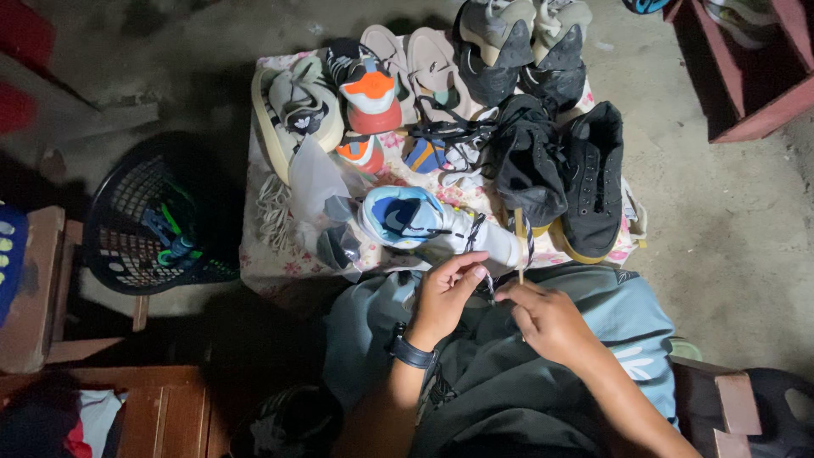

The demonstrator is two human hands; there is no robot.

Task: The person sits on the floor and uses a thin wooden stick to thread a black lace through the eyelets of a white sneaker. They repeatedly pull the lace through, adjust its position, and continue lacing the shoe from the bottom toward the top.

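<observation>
White-and-blue sneaker (424, 222), dark lace (489, 284) between hands.

Shoes (475, 102) crowd the small table (254, 263) — basket (153, 220) left, bare floor (721, 220) right, open.

Shoes pile on the cloth-covered table (263, 263), basket (127, 220) at its 9 o'clock, sneaker (424, 222) at 12 from both hands.
</observation>
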